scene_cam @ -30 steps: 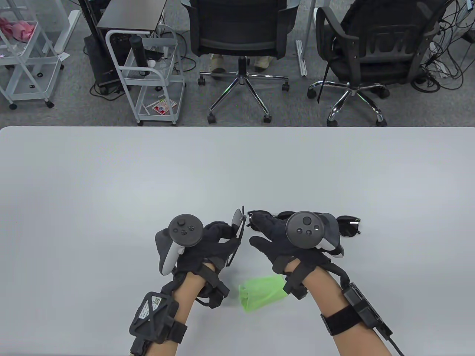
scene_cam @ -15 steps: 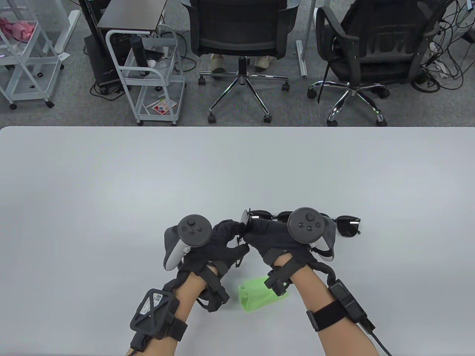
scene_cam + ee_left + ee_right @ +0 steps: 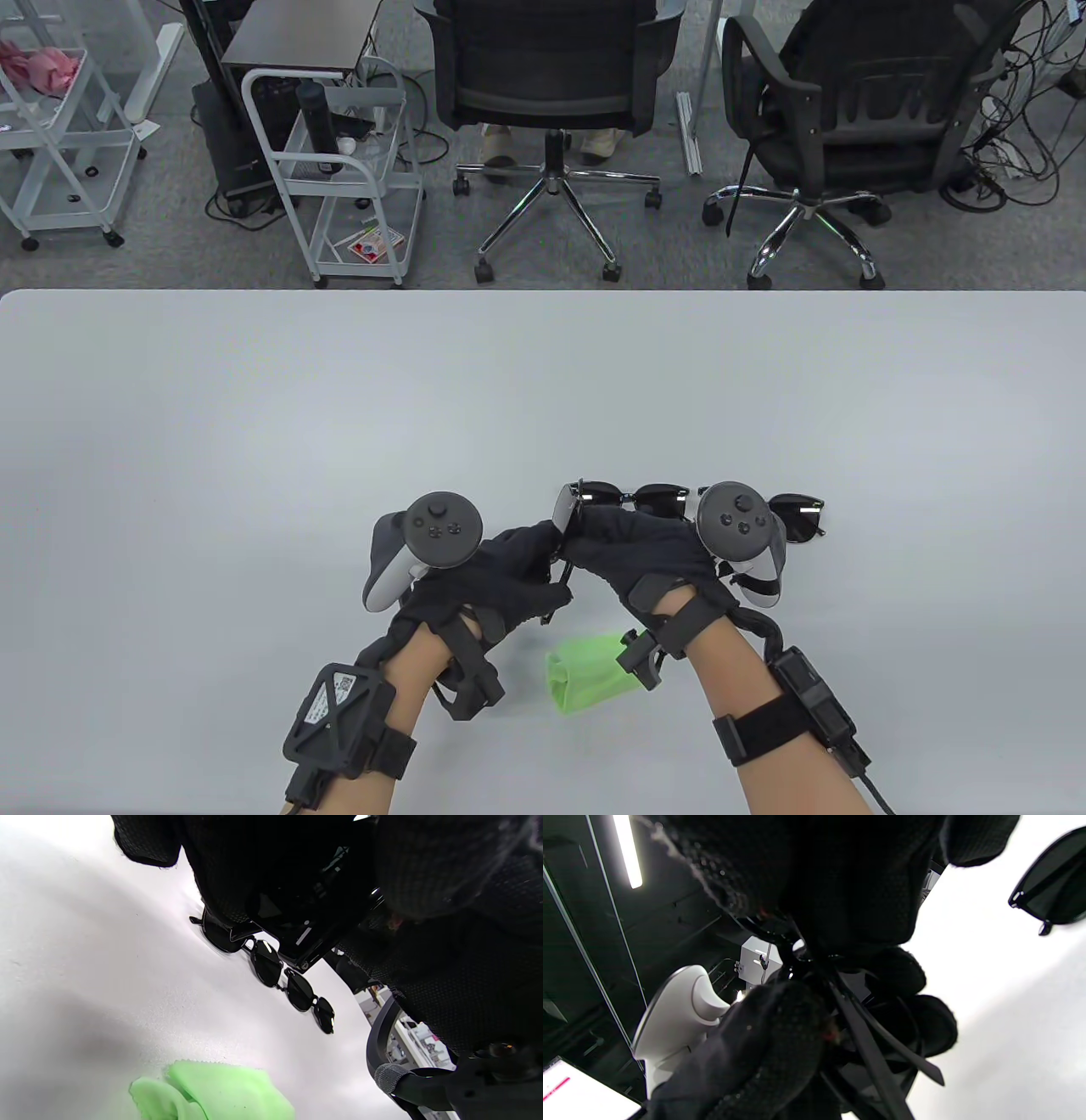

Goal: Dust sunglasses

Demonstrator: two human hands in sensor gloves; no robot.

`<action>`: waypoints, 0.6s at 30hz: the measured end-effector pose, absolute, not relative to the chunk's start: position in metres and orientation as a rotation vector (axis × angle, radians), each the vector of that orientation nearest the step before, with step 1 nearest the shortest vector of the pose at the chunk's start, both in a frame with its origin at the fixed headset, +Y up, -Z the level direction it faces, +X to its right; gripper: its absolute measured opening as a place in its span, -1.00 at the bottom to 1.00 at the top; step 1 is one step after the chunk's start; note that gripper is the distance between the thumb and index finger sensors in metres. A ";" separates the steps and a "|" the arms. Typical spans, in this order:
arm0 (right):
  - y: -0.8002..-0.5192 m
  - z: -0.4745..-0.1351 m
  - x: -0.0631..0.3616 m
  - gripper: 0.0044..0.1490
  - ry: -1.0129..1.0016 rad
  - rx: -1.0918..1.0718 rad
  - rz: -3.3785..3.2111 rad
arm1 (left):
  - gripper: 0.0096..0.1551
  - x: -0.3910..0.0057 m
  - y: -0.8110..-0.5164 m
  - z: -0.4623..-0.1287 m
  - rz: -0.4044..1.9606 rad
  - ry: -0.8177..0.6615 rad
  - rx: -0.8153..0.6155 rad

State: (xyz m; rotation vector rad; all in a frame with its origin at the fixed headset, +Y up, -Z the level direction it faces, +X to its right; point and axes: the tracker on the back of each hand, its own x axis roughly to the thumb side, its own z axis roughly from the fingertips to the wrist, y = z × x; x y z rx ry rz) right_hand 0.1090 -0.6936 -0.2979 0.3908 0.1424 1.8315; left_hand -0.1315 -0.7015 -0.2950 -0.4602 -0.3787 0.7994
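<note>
A black pair of sunglasses (image 3: 563, 508) is held above the table between both hands. My left hand (image 3: 530, 552) grips it from the left and my right hand (image 3: 594, 531) grips it from the right, fingers closed on the frame. In the right wrist view its folded temples (image 3: 878, 1056) hang below my fingers. In the left wrist view the held frame (image 3: 305, 931) sits under dark gloves. A green cloth (image 3: 585, 671) lies crumpled on the table just behind my wrists; it also shows in the left wrist view (image 3: 212, 1092).
More black sunglasses lie in a row on the white table (image 3: 254, 407) just beyond my hands: one pair (image 3: 657, 498) in the middle, another (image 3: 802, 518) to the right. Office chairs and a wire cart (image 3: 339, 170) stand past the far edge.
My right hand has moved left to meet the left hand and now grips the held sunglasses too. The glasses have turned, and the row behind is more uncovered.
</note>
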 end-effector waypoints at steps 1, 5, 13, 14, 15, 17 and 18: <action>-0.695 -0.298 0.110 -0.46 0.147 0.378 1.795 | 0.02 -0.131 -0.701 -0.295 0.815 -0.384 -0.460; -0.701 -0.300 0.114 -0.49 0.171 0.322 1.676 | 0.02 -0.134 -0.697 -0.295 0.862 -0.391 -0.445; -0.715 -0.298 0.127 -0.49 0.170 0.159 1.536 | 0.01 -0.159 -0.693 -0.300 1.050 -0.323 -0.378; -0.717 -0.297 0.128 -0.49 0.164 0.137 1.526 | 0.01 -0.162 -0.692 -0.300 1.073 -0.307 -0.363; -0.719 -0.295 0.129 -0.49 0.153 0.099 1.515 | 0.01 -0.167 -0.692 -0.301 1.105 -0.287 -0.346; -0.721 -0.293 0.128 -0.49 0.130 0.056 1.509 | 0.01 -0.174 -0.691 -0.302 1.178 -0.250 -0.312; -0.720 -0.292 0.128 -0.48 0.118 0.053 1.516 | 0.00 -0.177 -0.690 -0.302 1.205 -0.241 -0.302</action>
